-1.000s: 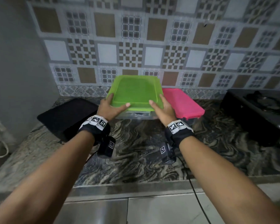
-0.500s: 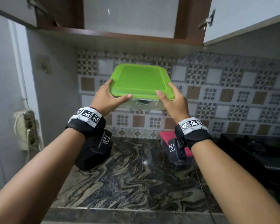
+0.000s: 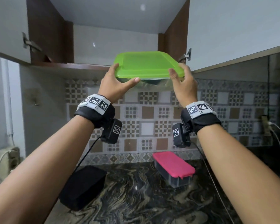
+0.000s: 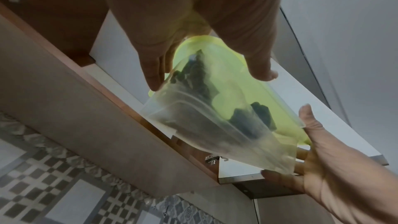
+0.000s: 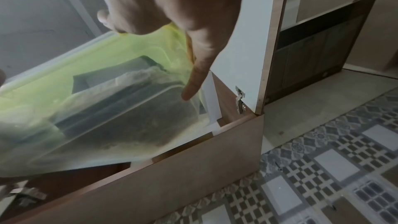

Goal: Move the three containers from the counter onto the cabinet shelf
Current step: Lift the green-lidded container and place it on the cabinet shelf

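Both hands grip green-lidded container, lid up, long axis sideways.

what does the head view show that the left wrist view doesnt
Only the head view shows the pink-lidded container and a black container on the marbled counter. Only the left wrist view shows the dark contents through the clear base. Both show the green-lidded container, gripped by the left hand and right hand, at the cabinet shelf edge.

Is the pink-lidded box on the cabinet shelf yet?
No, the pink-lidded box sits on the counter, below the green-lidded box that both hands hold up.
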